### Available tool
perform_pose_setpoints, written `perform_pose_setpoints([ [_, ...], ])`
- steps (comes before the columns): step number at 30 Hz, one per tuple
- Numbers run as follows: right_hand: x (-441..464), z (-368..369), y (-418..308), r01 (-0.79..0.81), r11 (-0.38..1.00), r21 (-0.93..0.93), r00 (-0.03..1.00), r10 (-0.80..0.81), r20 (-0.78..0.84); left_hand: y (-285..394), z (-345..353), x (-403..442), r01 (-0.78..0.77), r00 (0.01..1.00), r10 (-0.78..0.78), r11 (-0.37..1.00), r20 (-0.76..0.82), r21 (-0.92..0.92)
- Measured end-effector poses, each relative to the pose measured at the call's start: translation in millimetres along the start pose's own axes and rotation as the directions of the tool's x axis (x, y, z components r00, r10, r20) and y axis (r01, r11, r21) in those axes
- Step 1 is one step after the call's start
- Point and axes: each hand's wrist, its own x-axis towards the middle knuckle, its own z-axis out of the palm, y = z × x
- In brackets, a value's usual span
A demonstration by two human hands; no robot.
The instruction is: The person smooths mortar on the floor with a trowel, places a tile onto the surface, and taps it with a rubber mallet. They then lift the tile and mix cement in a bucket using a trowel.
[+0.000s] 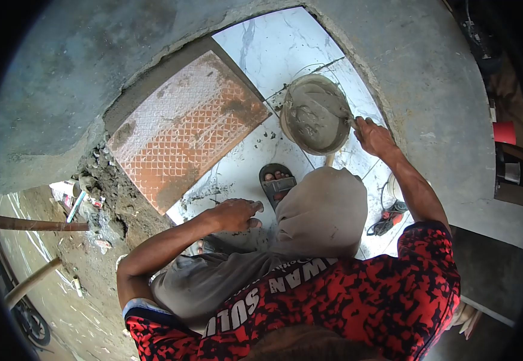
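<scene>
My right hand (374,137) is wrapped round the handle of a trowel (350,122). Grey wet mortar (312,114) coats the trowel's blade, whose outline I cannot make out fully, inside a round bucket (287,129). Loosely bent and with nothing in it, my left hand (235,215) hovers near my knee, fingers apart. To the left of the bucket lies a tile (183,129) with its orange-brown ridged back facing up. Smears of mortar mark its corners and middle. White marbled tiles (273,45) cover the floor under the bucket.
A raised grey concrete edge (442,114) curves round the tiled area. Rubble and lumpy mortar (108,186) lie at the left. A red and black power tool (389,219) rests on the tiles by my right forearm. My sandalled foot (278,182) stands between bucket and knee. Wooden poles (36,224) jut in from the left.
</scene>
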Motion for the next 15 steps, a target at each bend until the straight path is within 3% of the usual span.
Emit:
perform_pose_setpoints([
  [2, 8.3, 12.8, -10.8, -0.041, 0.998, 0.053, 0.998, 0.038, 0.054, 1.0, 0.5, -1.4, 0.024, 1.000, -0.024, 1.000, 0.008, -0.021],
  [6, 0.3, 52.1, -20.1, 0.030, 0.932, 0.361, 0.999, -0.037, 0.012, -4.2, 8.3, -6.5, 0.028, 0.999, -0.028, 1.000, -0.017, -0.011],
  [10, -6.0, 65.4, -39.0, -0.048, 0.875, 0.481, 0.999, 0.031, 0.042, -8.2, 9.2, -2.7, 0.039, 0.999, -0.039, 0.999, 0.033, -0.002],
  [12, -7.5, 50.6, -55.5, -0.261, 0.790, 0.555, 0.961, 0.157, 0.227, -8.2, 7.0, 1.9, 0.050, 0.997, -0.049, 0.999, 0.060, -0.015],
  [15, -6.4, 30.5, -65.9, -0.341, 0.690, 0.638, 0.925, 0.123, 0.361, -5.2, 0.6, 5.6, 0.072, 0.994, -0.068, 0.997, 0.090, -0.036],
])
